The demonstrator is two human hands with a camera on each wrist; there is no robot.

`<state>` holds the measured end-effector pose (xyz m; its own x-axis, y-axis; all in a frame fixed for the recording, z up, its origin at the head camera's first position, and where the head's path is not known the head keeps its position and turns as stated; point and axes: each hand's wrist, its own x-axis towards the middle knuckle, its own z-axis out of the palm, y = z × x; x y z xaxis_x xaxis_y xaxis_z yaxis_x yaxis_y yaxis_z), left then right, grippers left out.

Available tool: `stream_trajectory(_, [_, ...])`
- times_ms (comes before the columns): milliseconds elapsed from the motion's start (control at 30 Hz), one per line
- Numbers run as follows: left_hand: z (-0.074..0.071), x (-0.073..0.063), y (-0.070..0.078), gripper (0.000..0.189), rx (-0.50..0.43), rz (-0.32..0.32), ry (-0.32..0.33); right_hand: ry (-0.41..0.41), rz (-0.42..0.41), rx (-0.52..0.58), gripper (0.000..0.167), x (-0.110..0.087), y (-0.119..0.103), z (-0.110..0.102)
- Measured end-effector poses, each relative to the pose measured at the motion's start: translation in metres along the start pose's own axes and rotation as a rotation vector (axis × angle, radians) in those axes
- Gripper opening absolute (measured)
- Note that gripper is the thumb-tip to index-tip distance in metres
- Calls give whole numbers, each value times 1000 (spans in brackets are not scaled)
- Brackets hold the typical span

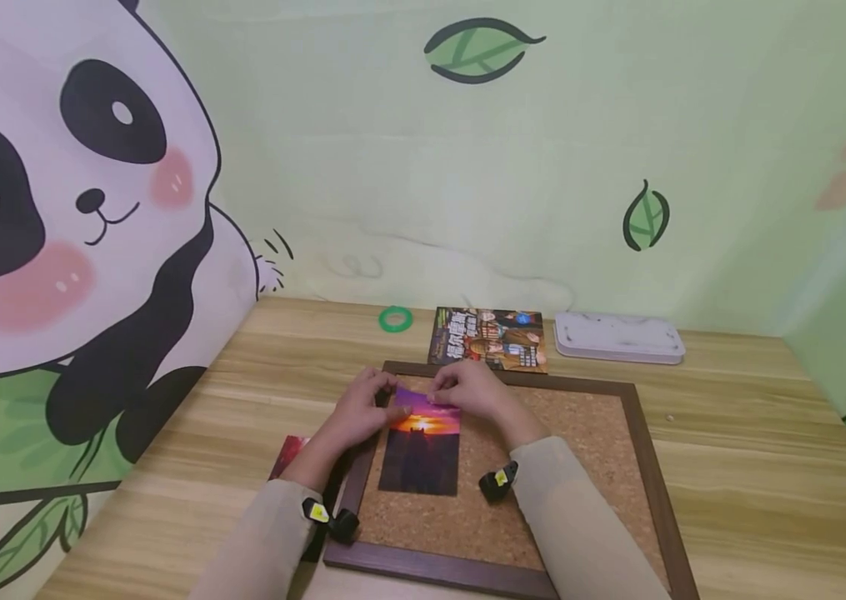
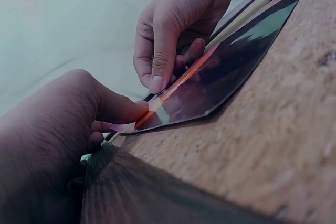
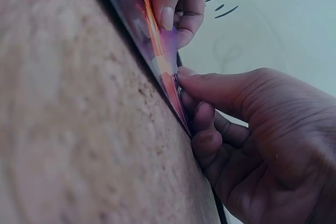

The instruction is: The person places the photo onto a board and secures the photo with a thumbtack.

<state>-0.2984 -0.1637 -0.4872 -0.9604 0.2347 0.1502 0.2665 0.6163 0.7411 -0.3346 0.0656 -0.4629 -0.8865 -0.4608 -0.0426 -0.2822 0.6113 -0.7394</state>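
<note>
A sunset photo print (image 1: 423, 454), purple and orange above and dark below, lies over the left part of a cork board (image 1: 565, 467) with a dark wooden frame. My left hand (image 1: 366, 408) pinches its upper left edge, thumb on the picture side. At the top edge toward the right, my right hand (image 1: 471, 390) pinches with thumb and fingertips. A tiny dark thing shows by that thumb in the right wrist view, too small to identify. In the left wrist view the photo (image 2: 210, 87) bows up from the cork, and the right hand (image 2: 178, 30) is beside it.
Behind the board lie a printed booklet (image 1: 490, 337), a green tape ring (image 1: 396, 318) and a white tin case (image 1: 618, 337). A reddish picture (image 1: 289, 454) is partly hidden beneath my left forearm. A small bit (image 1: 669, 417) lies on the wooden table right of the frame.
</note>
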Motion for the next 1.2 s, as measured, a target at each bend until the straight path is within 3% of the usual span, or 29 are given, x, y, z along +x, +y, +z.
stream_trajectory(300, [2, -1, 1, 34, 12, 17, -23, -7, -94, 45, 8, -1, 14, 1])
stream_trajectory(1200, [0, 0, -1, 33, 3, 31, -23, -15, -74, 62, 7, -3, 8, -1])
